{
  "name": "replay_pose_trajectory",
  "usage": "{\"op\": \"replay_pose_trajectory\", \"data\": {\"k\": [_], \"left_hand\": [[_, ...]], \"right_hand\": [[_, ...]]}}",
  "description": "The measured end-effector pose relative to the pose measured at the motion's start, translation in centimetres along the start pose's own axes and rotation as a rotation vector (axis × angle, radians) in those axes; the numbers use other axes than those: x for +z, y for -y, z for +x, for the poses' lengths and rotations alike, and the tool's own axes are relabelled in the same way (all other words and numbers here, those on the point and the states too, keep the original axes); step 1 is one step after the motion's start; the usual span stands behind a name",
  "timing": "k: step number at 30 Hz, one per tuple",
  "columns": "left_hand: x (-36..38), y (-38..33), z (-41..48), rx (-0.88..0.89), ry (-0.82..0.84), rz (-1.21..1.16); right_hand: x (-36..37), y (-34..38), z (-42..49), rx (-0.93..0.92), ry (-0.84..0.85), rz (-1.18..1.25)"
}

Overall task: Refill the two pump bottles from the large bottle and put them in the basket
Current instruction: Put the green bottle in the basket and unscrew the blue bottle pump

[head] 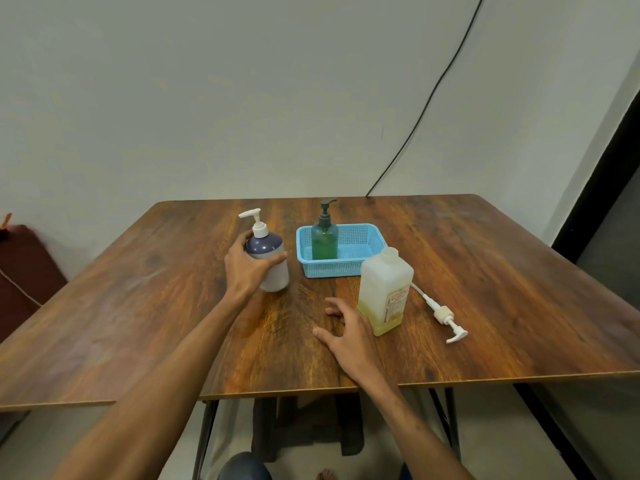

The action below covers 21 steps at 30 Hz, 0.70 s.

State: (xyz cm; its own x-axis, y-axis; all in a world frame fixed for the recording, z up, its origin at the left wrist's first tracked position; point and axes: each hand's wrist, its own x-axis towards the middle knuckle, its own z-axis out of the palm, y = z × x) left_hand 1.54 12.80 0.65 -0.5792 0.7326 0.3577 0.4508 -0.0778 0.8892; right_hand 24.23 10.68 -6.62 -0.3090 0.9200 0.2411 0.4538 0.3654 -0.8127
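My left hand point(247, 263) is wrapped around a blue-and-white pump bottle point(272, 261) with a white pump, held upright just left of the basket. A green pump bottle point(324, 237) stands upright inside the light blue basket point(360, 263), at its left end. The large translucent bottle point(384, 292) stands uncapped in front of the basket, with a little yellowish liquid at its bottom. Its white pump head with tube point(441, 315) lies on the table to its right. My right hand point(349, 336) rests open on the table beside the large bottle's left side.
The wooden table point(138, 306) stands against a pale wall. A black cable point(433, 95) runs down the wall to the table's far edge. A dark red cushion point(20, 271) sits off the left side. The table's near edge is close to me.
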Motion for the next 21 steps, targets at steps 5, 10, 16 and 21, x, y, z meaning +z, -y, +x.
{"op": "replay_pose_trajectory", "data": {"k": [5, 10, 16, 21], "left_hand": [[0.1, -1.7, -3.6, 0.082, 0.072, -0.047], [1.1, -1.7, -7.3, 0.095, 0.146, -0.039], [1.7, -2.2, -10.0, 0.108, 0.196, -0.044], [1.5, -3.0, -10.9, 0.160, 0.274, -0.077]], "right_hand": [[0.0, 0.1, 0.0, -0.013, -0.015, 0.031], [-0.2, 0.2, -0.2, -0.015, -0.052, 0.096], [-0.8, 1.5, -0.8, -0.101, 0.042, 0.277], [-0.8, 1.9, -0.7, -0.116, 0.041, 0.326]]}}
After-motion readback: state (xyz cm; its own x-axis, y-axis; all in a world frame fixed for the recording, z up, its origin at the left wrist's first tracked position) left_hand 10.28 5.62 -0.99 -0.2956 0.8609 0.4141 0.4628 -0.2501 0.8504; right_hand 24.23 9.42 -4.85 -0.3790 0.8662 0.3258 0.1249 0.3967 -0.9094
